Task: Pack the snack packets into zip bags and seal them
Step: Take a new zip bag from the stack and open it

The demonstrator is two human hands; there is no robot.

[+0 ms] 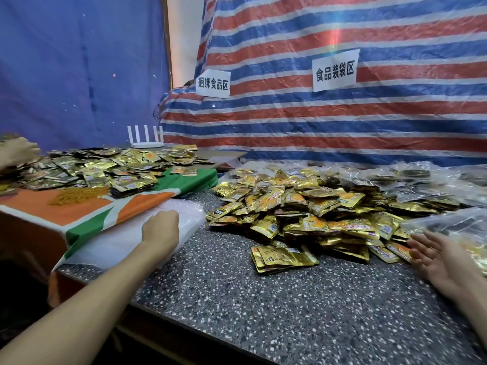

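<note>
A big heap of gold snack packets point(303, 206) lies on the speckled grey counter point(237, 299). A small stack of gold packets point(283, 256) sits apart at the heap's near edge. My left hand point(160, 227) reaches onto a pile of clear empty zip bags point(184, 219) at the counter's left; its fingers curl down onto the top bag, and their tips are hidden. My right hand point(437, 256) hovers with fingers spread at the heap's right side, below a filled clear bag point(448, 225), holding nothing.
Filled clear bags point(408, 180) pile up behind the heap on the right. A lower table with an orange, white and green cloth point(87, 212) holds more gold packets point(105, 167) and rubber bands point(76, 194). Another person's hand point(15, 151) is at far left. A striped tarp point(316, 114) stands behind.
</note>
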